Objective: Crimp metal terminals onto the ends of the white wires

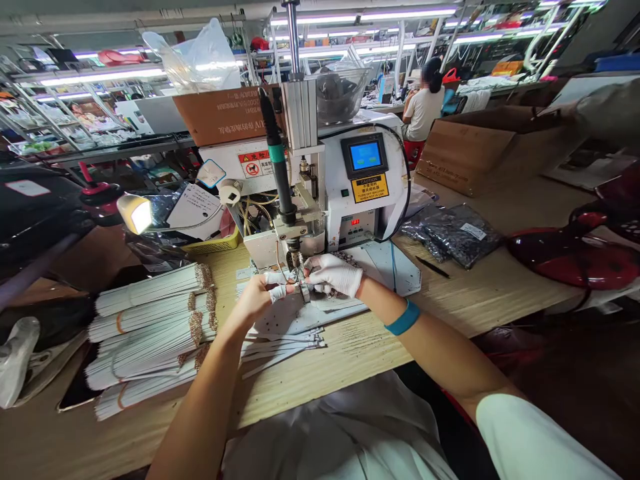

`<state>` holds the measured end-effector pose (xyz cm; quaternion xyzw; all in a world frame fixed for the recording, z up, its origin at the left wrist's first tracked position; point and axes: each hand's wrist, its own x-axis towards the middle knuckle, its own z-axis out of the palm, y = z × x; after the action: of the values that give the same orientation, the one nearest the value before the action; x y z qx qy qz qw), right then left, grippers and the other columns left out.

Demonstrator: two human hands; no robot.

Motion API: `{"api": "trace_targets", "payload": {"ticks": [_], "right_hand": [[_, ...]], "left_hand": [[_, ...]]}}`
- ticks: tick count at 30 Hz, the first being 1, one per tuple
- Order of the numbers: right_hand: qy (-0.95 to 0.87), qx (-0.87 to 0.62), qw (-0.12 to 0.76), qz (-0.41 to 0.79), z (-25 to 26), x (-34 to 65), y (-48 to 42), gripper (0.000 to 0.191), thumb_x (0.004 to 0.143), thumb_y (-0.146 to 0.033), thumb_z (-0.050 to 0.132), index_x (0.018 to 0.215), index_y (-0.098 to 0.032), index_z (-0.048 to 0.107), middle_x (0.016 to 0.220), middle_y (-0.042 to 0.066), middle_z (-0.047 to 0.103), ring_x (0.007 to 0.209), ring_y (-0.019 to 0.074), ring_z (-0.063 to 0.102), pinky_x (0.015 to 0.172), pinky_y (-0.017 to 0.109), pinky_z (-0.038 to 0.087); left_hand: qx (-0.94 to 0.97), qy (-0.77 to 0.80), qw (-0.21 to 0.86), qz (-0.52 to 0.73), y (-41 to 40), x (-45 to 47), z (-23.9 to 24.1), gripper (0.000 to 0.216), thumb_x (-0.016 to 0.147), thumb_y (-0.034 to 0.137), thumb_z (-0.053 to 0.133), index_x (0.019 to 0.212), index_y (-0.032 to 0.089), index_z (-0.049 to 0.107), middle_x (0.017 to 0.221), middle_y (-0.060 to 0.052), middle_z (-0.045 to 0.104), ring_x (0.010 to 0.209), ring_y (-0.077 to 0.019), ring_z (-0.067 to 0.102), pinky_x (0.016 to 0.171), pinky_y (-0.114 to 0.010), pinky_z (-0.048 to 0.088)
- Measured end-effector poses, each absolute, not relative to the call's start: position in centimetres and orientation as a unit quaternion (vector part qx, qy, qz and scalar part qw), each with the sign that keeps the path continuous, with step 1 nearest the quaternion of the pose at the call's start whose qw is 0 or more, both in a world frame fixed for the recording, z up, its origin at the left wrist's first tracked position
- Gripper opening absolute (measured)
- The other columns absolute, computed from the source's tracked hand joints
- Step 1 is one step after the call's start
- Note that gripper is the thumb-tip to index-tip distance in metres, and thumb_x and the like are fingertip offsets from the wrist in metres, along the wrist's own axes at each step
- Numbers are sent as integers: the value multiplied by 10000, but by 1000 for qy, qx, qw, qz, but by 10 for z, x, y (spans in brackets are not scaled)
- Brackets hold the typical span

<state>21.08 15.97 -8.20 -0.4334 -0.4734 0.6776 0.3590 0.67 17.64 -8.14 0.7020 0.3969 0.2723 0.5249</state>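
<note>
My left hand (253, 298), its fingers wrapped in white tape, and my white-gloved right hand (333, 275) meet beneath the head of a white benchtop press machine (357, 213). Both pinch a small metal-ended strip (304, 292) directly under the machine's tooling. Beyond my left forearm lie stacked bundles of white strips (150, 333) with beaded brown ends. Several loose strips with metal tips (283, 348) rest just below my hands on a pale blue sheet (305, 317).
A black-handled soldering iron (275, 140) stands on the machine beside its small touchscreen (365, 155). Black bags of parts (457, 235) and a pen (433, 267) lie on the wooden bench (360, 353). A cardboard box (473, 150) stands behind them, and a co-worker (423, 110) sits farther back.
</note>
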Motion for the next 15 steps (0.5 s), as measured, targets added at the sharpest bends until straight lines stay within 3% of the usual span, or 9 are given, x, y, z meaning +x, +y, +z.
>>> {"api": "trace_targets", "payload": {"ticks": [4,9,15], "right_hand": [[-476,-433,361,675,-81,211,159,210,647,-136,651,773,-160,485,512,-69,463,364,29,409,300,118,218],[-470,-425,362,684,-82,212,160,223,637,-126,656,775,-155,484,523,-65,467,363,32,416,299,121,225],[-482,-427,360,675,-88,213,163,190,658,-145,643,782,-163,500,530,-61,479,371,39,419,296,128,241]], "left_hand": [[696,399,527,281,175,7,-79,226,620,340,705,635,132,616,612,14,556,590,-104,450,593,-212,372],[688,402,535,280,176,9,-83,277,624,364,698,765,129,658,707,-12,617,668,-133,513,650,-224,407],[709,410,517,248,174,13,-82,248,681,351,638,772,122,665,662,1,595,680,-139,516,656,-221,398]]}}
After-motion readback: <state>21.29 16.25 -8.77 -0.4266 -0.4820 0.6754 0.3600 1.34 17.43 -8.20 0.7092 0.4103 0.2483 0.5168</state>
